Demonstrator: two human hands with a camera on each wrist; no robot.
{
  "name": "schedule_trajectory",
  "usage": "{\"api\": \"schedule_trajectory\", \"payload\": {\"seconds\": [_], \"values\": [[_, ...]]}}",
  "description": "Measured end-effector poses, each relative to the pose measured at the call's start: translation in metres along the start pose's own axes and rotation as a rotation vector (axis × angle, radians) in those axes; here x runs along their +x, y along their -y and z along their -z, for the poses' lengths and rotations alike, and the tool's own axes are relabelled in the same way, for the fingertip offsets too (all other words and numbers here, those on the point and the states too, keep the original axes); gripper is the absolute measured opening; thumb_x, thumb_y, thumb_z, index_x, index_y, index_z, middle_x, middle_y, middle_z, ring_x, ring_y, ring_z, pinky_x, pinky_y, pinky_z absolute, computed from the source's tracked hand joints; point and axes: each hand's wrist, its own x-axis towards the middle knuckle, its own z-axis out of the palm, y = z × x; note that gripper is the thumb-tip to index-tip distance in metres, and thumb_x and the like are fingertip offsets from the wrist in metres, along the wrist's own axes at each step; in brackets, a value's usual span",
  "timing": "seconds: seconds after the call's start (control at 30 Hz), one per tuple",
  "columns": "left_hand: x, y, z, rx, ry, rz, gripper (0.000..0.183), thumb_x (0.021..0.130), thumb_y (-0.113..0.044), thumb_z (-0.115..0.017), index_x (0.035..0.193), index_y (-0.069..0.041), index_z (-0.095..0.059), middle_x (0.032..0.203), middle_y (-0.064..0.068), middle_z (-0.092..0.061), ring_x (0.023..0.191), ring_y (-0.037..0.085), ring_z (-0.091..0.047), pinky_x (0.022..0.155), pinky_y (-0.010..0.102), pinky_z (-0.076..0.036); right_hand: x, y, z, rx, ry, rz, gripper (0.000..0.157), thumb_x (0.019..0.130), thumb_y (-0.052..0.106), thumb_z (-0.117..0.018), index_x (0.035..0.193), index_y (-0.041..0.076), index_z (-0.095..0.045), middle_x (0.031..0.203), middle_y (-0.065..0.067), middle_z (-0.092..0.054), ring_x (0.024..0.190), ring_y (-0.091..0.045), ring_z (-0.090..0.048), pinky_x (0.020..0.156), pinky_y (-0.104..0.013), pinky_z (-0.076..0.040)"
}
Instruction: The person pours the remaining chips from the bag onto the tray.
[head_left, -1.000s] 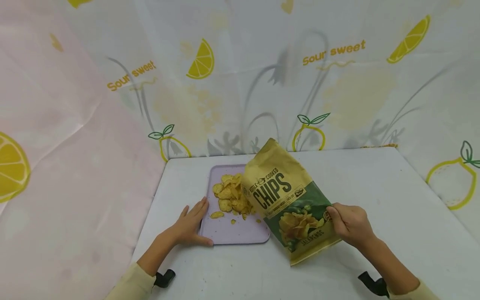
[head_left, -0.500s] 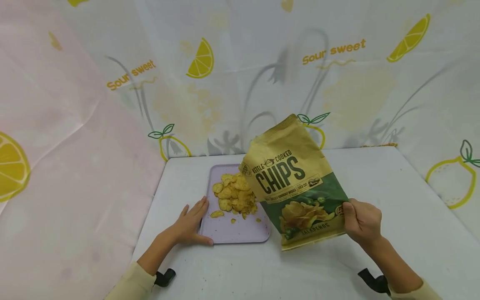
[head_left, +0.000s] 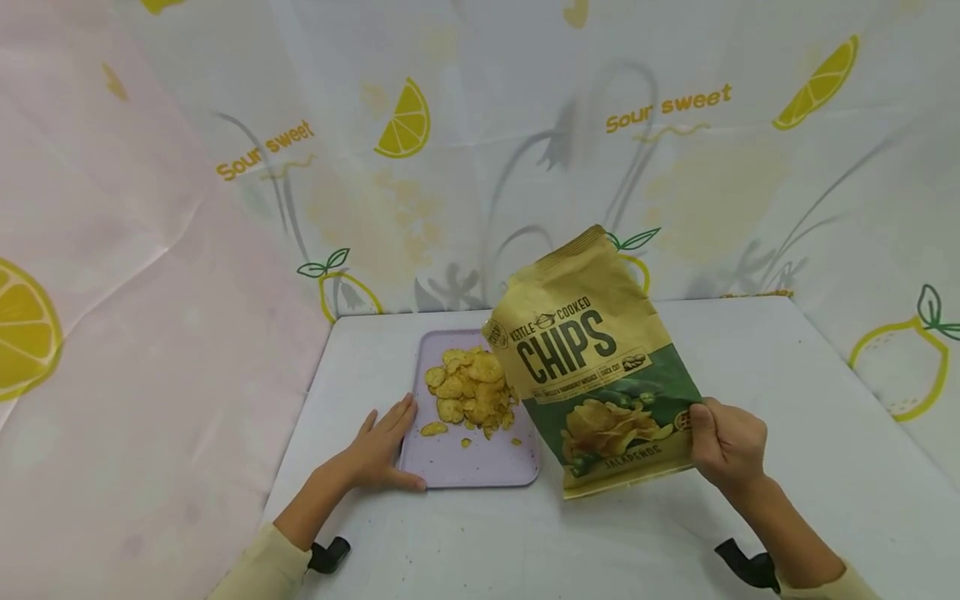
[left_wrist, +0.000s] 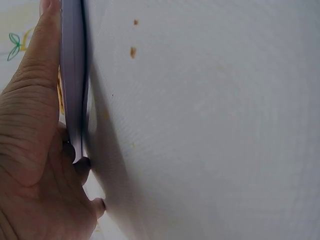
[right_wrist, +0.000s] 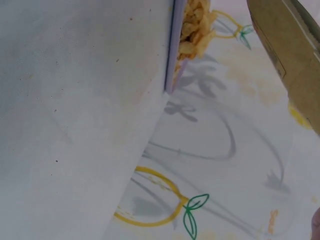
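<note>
My right hand (head_left: 729, 443) pinches the lower right corner of a gold and green chip bag (head_left: 626, 379), its printed front toward me. The bag is held raised and tilted, its upper left corner overlapping the right side of a lilac tray (head_left: 471, 468). On that tray lies a heap of potato chips (head_left: 471, 387), with a few loose pieces in front of it. My left hand (head_left: 381, 454) rests at the tray's front left corner, fingers spread along the left side and thumb at the front edge. The left wrist view shows the thumb (left_wrist: 37, 65) lying along the tray's side wall (left_wrist: 74, 75).
A white table (head_left: 787, 400) carries the tray, with small crumbs (left_wrist: 133, 52) scattered on its surface. Behind it hangs a curtain (head_left: 480, 108) printed with lemons. In the right wrist view, the bag's underside (right_wrist: 295, 65) shows at upper right.
My right hand has lifted the bag up and to the right, off the chip heap, so more chips show. During the last half second it barely shifts. The left hand keeps its place.
</note>
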Motion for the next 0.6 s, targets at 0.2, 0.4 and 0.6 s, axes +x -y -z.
{"api": "schedule_trajectory", "payload": {"seconds": [0.2, 0.4, 0.6], "values": [[0.001, -0.001, 0.003, 0.001, 0.009, 0.001, 0.136, 0.065, -0.077, -0.073, 0.158, -0.002, -0.009, 0.167, 0.014, -0.002, 0.154, 0.034, -0.008, 0.119, 0.065, -0.002, -0.003, -0.003, 0.004, -0.027, 0.043, 0.006, 0.060, 0.103, 0.031, -0.051, 0.051, 0.002, -0.046, 0.043, -0.002, -0.033, 0.038, -0.005, -0.025, 0.033, -0.019, -0.018], [-0.003, -0.001, 0.008, 0.008, 0.021, 0.001, 0.135, 0.065, -0.074, -0.075, 0.157, 0.000, -0.009, 0.167, 0.017, -0.002, 0.153, 0.037, -0.010, 0.118, 0.067, -0.004, -0.012, -0.007, 0.006, -0.049, 0.125, 0.024, 0.058, 0.104, 0.032, -0.048, 0.054, 0.004, -0.048, 0.043, 0.002, -0.034, 0.039, -0.002, -0.026, 0.034, -0.017, -0.020], [-0.002, -0.001, 0.007, -0.003, 0.021, -0.008, 0.135, 0.065, -0.073, -0.075, 0.157, 0.000, -0.009, 0.167, 0.018, -0.002, 0.153, 0.039, -0.010, 0.117, 0.068, -0.004, -0.018, -0.008, 0.008, -0.069, 0.169, 0.033, 0.056, 0.105, 0.032, -0.046, 0.055, 0.006, -0.049, 0.044, 0.004, -0.035, 0.038, -0.003, -0.027, 0.034, -0.016, -0.022]]}}
